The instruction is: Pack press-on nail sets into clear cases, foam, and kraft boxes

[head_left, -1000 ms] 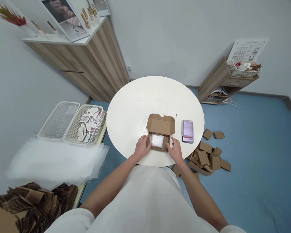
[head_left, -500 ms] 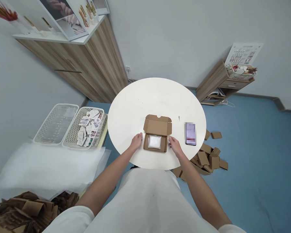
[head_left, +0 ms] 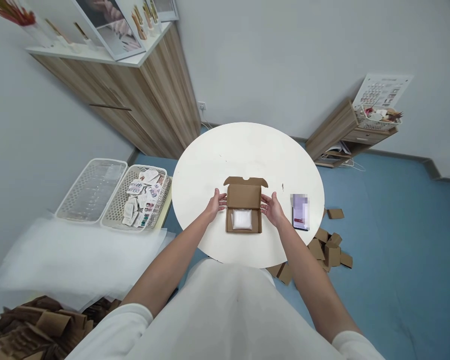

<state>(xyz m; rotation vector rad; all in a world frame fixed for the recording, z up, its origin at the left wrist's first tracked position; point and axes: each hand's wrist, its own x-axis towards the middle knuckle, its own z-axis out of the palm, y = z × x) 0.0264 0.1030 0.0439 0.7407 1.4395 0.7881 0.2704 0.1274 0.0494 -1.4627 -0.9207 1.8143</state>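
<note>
An open cardboard box (head_left: 243, 197) stands on the round white table (head_left: 247, 150), its lid raised at the back with the side flaps showing. Inside the box lies a white wrapped packet (head_left: 242, 219). My left hand (head_left: 215, 204) is at the left edge of the lid, fingers spread. On the opposite side my right hand (head_left: 272, 209) has its fingers apart against the lid's right edge. Both hands look open, with the fingertips at or just behind the lid's sides; whether they press on it I cannot tell.
A phone (head_left: 300, 215) lies right of the box. Left of the table are a white basket of small packets (head_left: 135, 197), a clear-bottomed basket (head_left: 92, 190) and white foam sheets (head_left: 82, 255). Flattened cardboard (head_left: 41, 325) is at lower left; cardboard boxes (head_left: 332, 254) lie on the floor at right.
Both hands have moved forward from the sides of the box's base to the raised lid, and their fingers have spread. The lid stands more upright.
</note>
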